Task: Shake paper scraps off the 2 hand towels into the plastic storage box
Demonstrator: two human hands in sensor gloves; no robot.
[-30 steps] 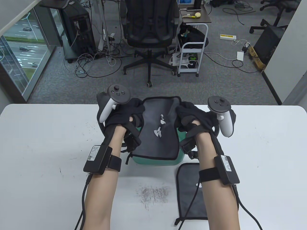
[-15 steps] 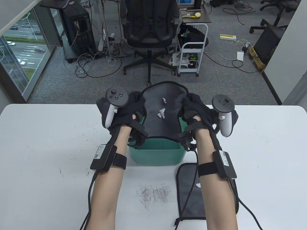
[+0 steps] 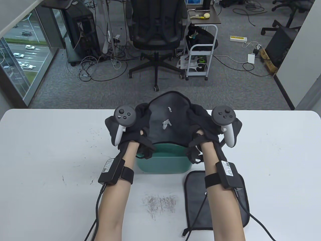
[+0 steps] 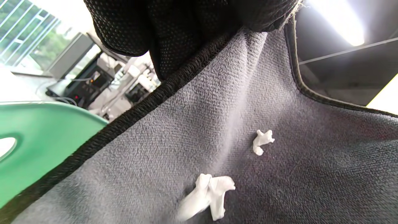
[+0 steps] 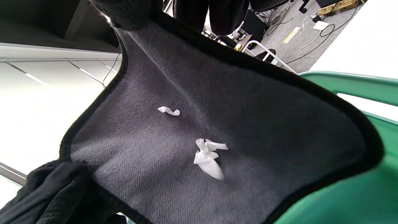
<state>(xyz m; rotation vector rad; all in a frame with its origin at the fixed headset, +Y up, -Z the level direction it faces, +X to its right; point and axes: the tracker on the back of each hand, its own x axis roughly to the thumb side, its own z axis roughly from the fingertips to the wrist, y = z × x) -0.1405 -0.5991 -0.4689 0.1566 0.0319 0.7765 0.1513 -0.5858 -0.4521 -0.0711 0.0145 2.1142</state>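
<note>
A dark grey hand towel (image 3: 173, 128) with black edging hangs stretched between my two hands above the green plastic storage box (image 3: 163, 163). My left hand (image 3: 136, 123) grips its left edge and my right hand (image 3: 200, 120) grips its right edge. The far edge is raised, so the cloth slopes down toward the box. White paper scraps (image 3: 166, 123) lie on the towel (image 4: 217, 124), a clump (image 4: 206, 199) and a small piece (image 4: 262, 141); the right wrist view shows the same scraps (image 5: 207, 158) over the box rim (image 5: 357, 84). A second grey towel (image 3: 200, 200) lies flat near the front right, partly under my right forearm.
Dark scuff marks (image 3: 159, 203) stain the white table (image 3: 50, 155) in front of the box. Beyond the far table edge stand an office chair (image 3: 156, 32), a white cart (image 3: 202, 55) and loose cables on the carpet.
Both hands lifted the towel's far edge up and then drew it back toward me and lower, uncovering the box's front. The scraps slid down the cloth toward the box.
</note>
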